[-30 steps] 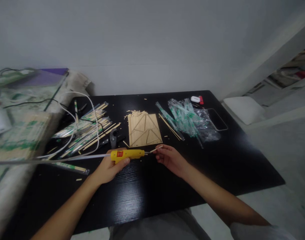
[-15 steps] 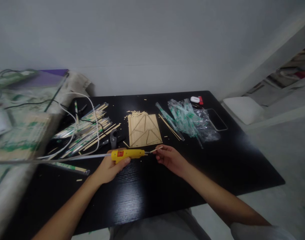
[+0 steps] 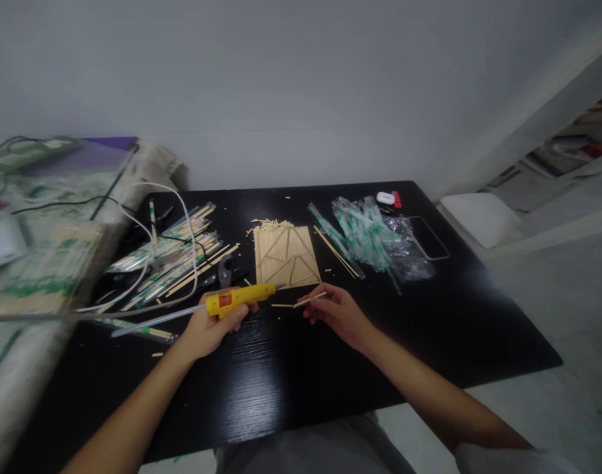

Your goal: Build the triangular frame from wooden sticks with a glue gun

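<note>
My left hand (image 3: 212, 329) is wrapped round a yellow hot glue gun (image 3: 241, 298), its metal nozzle pointing right and a clear glue stick (image 3: 157, 320) trailing from its back end. Between the fingertips of my right hand (image 3: 337, 313) is a short wooden stick (image 3: 310, 298), pinched and tilted a little up to the right. The nozzle and the stick are apart. Just beyond both hands lies a flat wooden panel (image 3: 268, 266) with thin strips laid on it in a triangle pattern. Another short stick piece lies on the table near the nozzle.
Wrapped chopsticks (image 3: 175, 243), a white cable (image 3: 185, 217) and pliers (image 3: 225, 271) are at the left. Small cut pieces (image 3: 271, 225) heap behind the panel. To the right are empty plastic wrappers (image 3: 362, 230), loose sticks (image 3: 336, 251) and a phone (image 3: 429, 238) on the black table (image 3: 379, 329).
My left hand has drawn the glue gun left and tipped its nozzle up, away from the stick. My right hand still holds the stick in nearly the same place.
</note>
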The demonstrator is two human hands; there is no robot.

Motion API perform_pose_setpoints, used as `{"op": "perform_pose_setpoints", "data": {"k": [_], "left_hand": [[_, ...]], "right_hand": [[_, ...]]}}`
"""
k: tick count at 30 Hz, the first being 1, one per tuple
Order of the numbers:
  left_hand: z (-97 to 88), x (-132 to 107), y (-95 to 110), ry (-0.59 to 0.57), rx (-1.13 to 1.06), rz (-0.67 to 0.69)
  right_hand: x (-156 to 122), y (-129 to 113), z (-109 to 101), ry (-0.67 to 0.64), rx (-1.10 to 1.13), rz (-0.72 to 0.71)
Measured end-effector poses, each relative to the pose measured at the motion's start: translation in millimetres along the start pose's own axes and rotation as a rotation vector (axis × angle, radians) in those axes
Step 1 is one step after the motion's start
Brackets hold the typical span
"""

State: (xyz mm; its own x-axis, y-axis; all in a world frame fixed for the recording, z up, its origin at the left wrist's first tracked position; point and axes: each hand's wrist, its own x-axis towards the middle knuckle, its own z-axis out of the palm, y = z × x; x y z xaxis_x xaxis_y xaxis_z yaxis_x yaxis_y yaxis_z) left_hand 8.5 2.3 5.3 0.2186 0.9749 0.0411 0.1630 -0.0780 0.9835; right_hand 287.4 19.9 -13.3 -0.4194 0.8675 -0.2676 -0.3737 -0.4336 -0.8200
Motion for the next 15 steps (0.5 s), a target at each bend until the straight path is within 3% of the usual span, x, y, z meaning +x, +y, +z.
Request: {"op": "perform_pose_setpoints", "data": {"k": [10,15], "left_hand": [[-1.7,0,4,0.123,-0.004,0.005],[10.8,2,7,0.19,-0.016,-0.028]], "right_hand": [[-4,-4,6,-0.033,-0.283,-0.129],[-7,-8,13,-0.028,-0.673,-0.301]]}}
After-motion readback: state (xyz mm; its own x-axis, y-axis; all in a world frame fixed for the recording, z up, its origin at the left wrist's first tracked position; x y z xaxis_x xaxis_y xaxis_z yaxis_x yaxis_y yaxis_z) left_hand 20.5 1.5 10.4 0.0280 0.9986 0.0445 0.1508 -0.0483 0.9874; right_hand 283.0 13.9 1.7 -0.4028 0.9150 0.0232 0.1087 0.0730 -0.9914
